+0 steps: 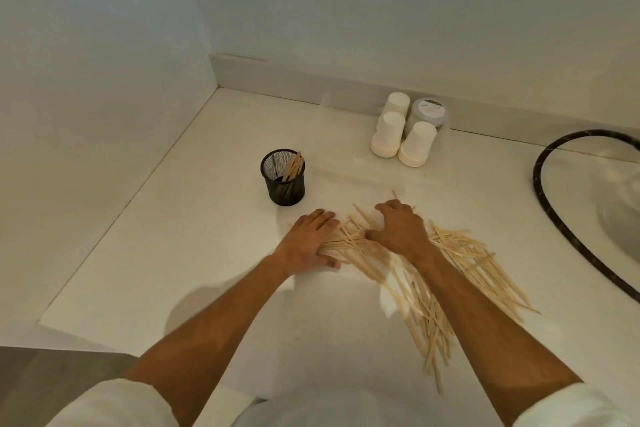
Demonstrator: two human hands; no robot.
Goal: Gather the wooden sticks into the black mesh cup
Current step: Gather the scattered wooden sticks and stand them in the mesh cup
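A loose pile of thin wooden sticks (460, 267) fans across the white counter, from the middle out to the lower right. The black mesh cup (283, 177) stands upright to the upper left of the pile, with several sticks leaning inside it. My left hand (311, 241) lies on the pile's left end, fingers fairly straight over the stick tips, thumb beneath them. My right hand (398, 227) rests palm down on the pile's upper middle, fingers bent over some sticks; whether it grips any is hidden.
Three upturned white paper cups (403, 135) and a lidded clear jar (428, 113) stand at the back by the wall ledge. A black hose (554, 211) curves along the right, around a sink basin (620, 218). The counter's left edge (114, 225) drops off beside a wall.
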